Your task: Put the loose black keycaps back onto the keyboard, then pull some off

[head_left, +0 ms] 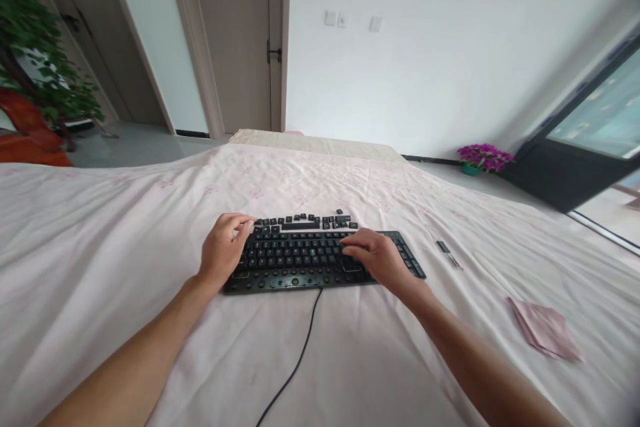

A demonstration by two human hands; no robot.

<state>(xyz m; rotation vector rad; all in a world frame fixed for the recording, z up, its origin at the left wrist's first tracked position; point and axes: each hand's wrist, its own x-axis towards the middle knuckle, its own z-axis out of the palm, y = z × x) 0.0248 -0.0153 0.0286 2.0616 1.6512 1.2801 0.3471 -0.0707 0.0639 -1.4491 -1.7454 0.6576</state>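
Note:
A black keyboard [310,259] lies on a bed covered by a pale pink sheet [125,247], its cable [299,357] running towards me. Several loose black keycaps [310,219] sit in a row just beyond its far edge. My left hand [225,248] is at the keyboard's far left corner, with the fingers curled and pinched together near the loose keycaps. What they hold is hidden. My right hand [376,255] rests on the right half of the keys, fingers pressed together and pointing left onto one key.
A small dark tool [445,248] and a thin pale stick [493,273] lie on the sheet to the keyboard's right, a folded pink cloth [546,332] nearer me. A green plant [37,53] stands far left, purple flowers [484,157] by the wall, a window [595,120] at right.

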